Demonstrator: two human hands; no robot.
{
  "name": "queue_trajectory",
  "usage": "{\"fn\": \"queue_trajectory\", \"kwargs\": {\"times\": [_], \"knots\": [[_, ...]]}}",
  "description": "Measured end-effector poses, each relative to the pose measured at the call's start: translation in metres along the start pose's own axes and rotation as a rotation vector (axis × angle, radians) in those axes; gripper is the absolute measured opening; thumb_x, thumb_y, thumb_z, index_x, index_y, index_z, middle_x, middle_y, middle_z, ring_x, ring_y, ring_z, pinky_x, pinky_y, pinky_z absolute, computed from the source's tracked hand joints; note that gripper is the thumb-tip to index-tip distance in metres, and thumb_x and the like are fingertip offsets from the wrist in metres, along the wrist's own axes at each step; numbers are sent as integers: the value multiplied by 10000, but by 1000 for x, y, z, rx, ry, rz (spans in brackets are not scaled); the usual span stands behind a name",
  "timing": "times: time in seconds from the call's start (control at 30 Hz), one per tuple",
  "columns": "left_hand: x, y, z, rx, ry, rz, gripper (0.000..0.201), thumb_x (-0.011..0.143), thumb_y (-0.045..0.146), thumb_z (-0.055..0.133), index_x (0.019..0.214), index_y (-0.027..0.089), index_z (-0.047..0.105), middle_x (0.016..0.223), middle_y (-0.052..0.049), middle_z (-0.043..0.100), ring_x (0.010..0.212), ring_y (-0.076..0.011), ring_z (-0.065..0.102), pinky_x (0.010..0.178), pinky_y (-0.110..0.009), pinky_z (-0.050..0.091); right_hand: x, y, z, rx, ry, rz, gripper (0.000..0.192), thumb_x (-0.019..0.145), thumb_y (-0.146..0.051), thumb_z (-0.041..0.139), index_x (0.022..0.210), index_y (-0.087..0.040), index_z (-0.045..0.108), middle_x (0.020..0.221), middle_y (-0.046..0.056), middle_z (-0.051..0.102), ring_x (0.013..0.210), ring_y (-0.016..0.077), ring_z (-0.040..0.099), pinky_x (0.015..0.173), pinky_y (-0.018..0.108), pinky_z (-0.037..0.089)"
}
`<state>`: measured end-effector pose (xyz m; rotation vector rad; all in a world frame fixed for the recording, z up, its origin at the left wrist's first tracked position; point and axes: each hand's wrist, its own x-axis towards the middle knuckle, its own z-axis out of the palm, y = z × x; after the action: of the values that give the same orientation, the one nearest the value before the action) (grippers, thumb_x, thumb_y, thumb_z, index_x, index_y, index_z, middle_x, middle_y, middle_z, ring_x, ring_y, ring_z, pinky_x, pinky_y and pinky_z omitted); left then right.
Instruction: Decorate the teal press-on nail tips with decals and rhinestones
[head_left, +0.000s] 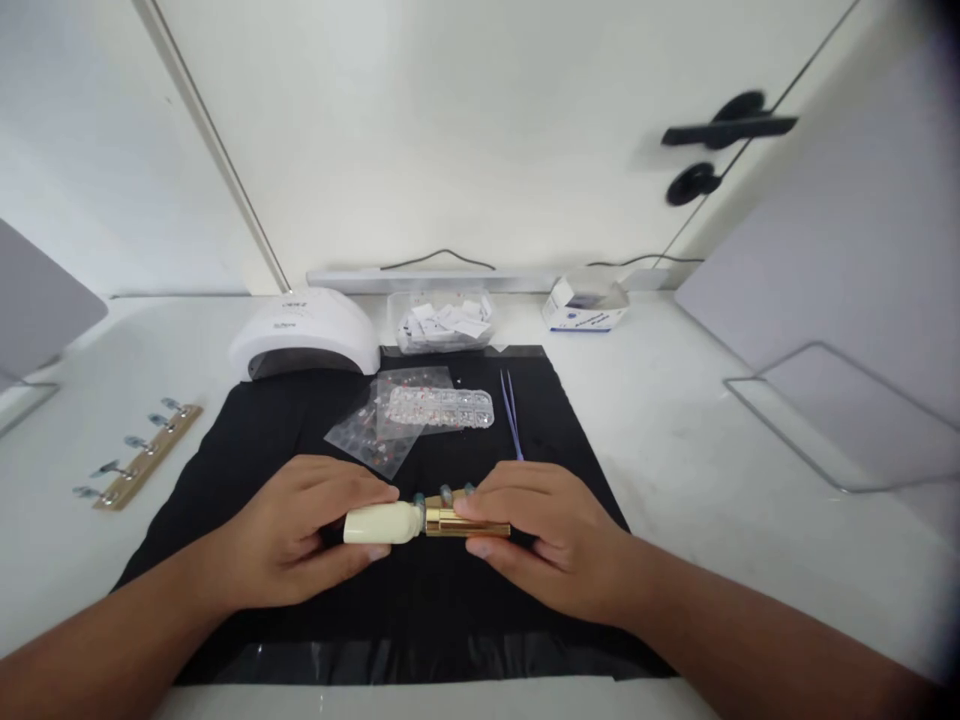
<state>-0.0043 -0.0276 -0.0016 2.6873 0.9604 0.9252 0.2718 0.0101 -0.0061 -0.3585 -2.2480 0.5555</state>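
So you've got the little cream bottle [381,523] lying sideways between both hands, just above the black mat [525,420], right in the middle of your view. Its long axis runs left to right: cream body on the left, gold cap [465,523] sticking out to the right.

Your left hand [300,535] is wrapped around the body, thumb on the top side and fingers curled underneath, so that's a closed hold on the bottle. Your right hand [544,540] is pinched onto the gold cap, fingertips above and thumb below as far as I can tell. Each hand sits on its own end, so neither is really nearer; the split is simply body left, cap right, and the cap lines up straight with the bottle's axis.

Just behind your fingers there's a gold strip with a few nail tips [444,493] poking up, mostly hidden by your knuckles.

Other stuff around: a clear rhinestone box [439,408] on some sticker sheets [360,435] further up the mat, purple tweezers [512,410] to the right of those, a white nail lamp [306,333] at the back left, a clear tub of paper bits [444,322], a small white and blue box [586,305], and off the mat on the left a second nail tip holder [139,458].
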Motion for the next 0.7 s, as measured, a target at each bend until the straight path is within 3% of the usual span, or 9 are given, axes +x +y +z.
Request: {"fn": "queue_trajectory", "kwargs": {"times": [0.1, 0.27, 0.5, 0.7], "knots": [[3, 1, -3, -24, 33, 78, 289, 926, 253, 590, 1208, 193, 575, 963, -73, 765, 825, -185, 742, 725, -265, 594, 1, -5, 0, -45, 9, -10, 130, 901, -188, 608, 1023, -175, 651, 713, 12, 679, 604, 129, 581, 577, 252, 491], [7, 5, -7, 34, 72, 110, 266, 954, 264, 546, 1205, 184, 577, 941, -94, 759, 799, -196, 743, 695, -285, 587, 0, -12, 1, -76, 59, 68, 166, 920, -274, 581, 1014, -198, 695, 721, 32, 701, 642, 164, 634, 626, 292, 516], [6, 12, -7, 62, 125, 173, 285, 954, 245, 527, 1230, 189, 568, 922, -101, 756, 778, -196, 736, 677, -279, 578, 0, -20, -3, -9, -52, 240, 246, 927, -318, 540, 984, -172, 729, 705, 31, 706, 614, 155, 632, 609, 276, 486], [1, 9, -6, 127, 109, 168, 267, 947, 256, 548, 1198, 173, 586, 947, -110, 755, 805, -201, 736, 702, -298, 575, 2, -20, -4, -11, -117, 262, 285, 943, -328, 493, 965, -164, 725, 714, 34, 711, 614, 146, 626, 605, 265, 452]]}}
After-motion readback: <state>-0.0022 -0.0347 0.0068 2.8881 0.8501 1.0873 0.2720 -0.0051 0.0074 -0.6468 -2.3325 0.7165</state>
